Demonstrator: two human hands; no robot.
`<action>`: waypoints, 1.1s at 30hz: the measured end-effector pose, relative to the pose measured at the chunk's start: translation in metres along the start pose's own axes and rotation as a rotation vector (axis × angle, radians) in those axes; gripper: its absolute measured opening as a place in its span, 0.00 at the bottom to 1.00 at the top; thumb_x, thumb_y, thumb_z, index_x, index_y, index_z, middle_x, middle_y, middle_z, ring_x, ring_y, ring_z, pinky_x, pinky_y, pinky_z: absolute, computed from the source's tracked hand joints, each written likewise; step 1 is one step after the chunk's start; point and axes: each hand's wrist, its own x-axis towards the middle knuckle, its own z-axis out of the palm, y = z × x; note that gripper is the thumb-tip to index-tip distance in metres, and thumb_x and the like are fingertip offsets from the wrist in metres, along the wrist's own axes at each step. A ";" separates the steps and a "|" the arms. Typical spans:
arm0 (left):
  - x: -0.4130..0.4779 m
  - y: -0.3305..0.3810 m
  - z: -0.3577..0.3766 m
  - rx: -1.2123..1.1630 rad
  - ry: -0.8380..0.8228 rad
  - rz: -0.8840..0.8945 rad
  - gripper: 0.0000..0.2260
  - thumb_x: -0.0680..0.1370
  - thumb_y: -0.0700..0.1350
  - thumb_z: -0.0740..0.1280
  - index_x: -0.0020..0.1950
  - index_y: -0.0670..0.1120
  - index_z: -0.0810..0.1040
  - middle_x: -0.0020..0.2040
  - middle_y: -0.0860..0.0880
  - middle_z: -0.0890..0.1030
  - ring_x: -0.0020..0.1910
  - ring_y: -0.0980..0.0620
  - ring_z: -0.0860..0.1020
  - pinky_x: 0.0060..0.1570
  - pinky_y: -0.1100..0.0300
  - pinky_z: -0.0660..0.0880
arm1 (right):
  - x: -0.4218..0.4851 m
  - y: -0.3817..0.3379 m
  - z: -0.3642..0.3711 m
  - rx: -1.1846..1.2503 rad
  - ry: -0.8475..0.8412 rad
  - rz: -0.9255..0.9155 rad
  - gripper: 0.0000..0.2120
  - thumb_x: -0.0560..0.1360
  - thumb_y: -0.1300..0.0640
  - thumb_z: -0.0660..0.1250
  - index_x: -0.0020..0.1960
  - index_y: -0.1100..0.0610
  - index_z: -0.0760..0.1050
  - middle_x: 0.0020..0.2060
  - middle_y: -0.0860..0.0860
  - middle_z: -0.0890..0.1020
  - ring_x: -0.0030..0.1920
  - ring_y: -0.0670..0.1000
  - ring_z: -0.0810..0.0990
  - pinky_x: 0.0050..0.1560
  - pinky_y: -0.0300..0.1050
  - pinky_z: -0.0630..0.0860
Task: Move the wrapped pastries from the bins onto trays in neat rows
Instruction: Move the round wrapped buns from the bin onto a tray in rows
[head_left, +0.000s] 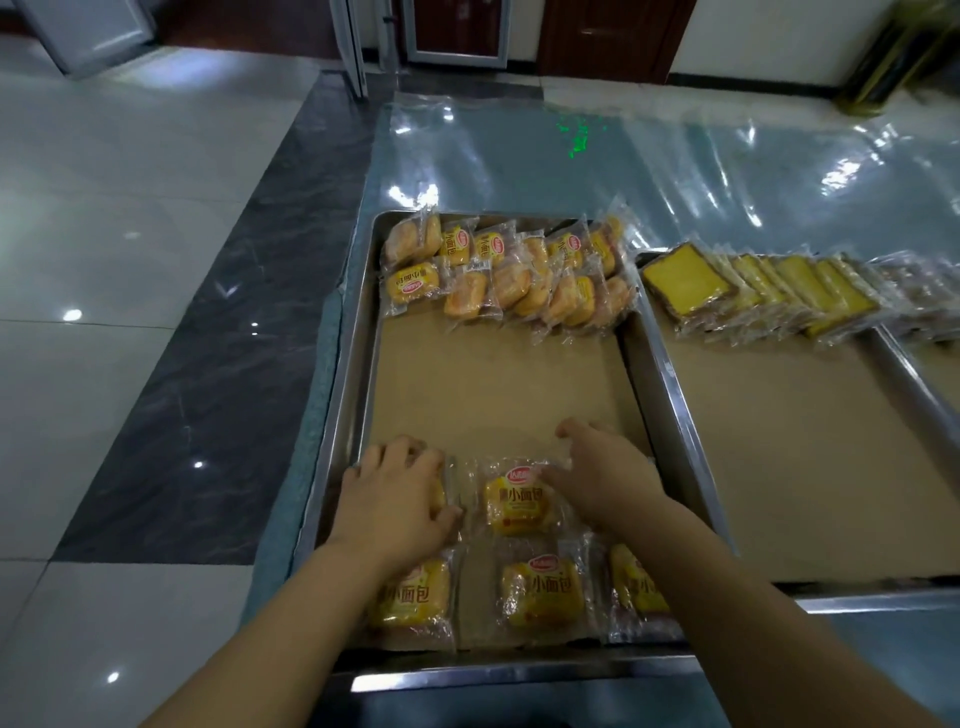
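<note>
Both hands pressed wrapped pastries near the tray's (343, 395) front edge: left hand (395, 493) grasping one, right hand (602, 478) spread flat. Bare brown liner (498, 379) lay beyond.

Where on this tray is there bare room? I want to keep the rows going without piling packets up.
The left tray's brown middle is free, between the far pile of wrapped buns and the near rows under both hands. The next tray is bare nearer than its cake slices. The far and near ends are crowded.
</note>
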 end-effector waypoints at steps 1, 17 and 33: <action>0.004 0.000 -0.004 -0.004 0.021 0.004 0.25 0.71 0.64 0.62 0.66 0.58 0.64 0.66 0.52 0.66 0.64 0.49 0.64 0.62 0.48 0.66 | 0.001 0.001 -0.004 0.019 0.025 0.005 0.26 0.71 0.41 0.67 0.65 0.50 0.68 0.57 0.49 0.75 0.51 0.50 0.76 0.46 0.45 0.74; 0.151 0.100 -0.041 -0.256 0.096 0.277 0.13 0.77 0.49 0.65 0.60 0.50 0.73 0.59 0.51 0.72 0.56 0.52 0.72 0.52 0.61 0.69 | 0.097 0.068 -0.093 0.138 0.318 0.084 0.12 0.73 0.47 0.66 0.53 0.52 0.73 0.45 0.48 0.76 0.43 0.50 0.75 0.42 0.46 0.74; 0.231 0.163 -0.010 -0.009 0.297 0.083 0.12 0.77 0.53 0.62 0.58 0.51 0.74 0.59 0.49 0.67 0.59 0.47 0.66 0.49 0.57 0.71 | 0.173 0.098 -0.083 0.332 0.283 0.086 0.11 0.77 0.50 0.64 0.57 0.51 0.75 0.55 0.50 0.72 0.47 0.49 0.74 0.45 0.44 0.73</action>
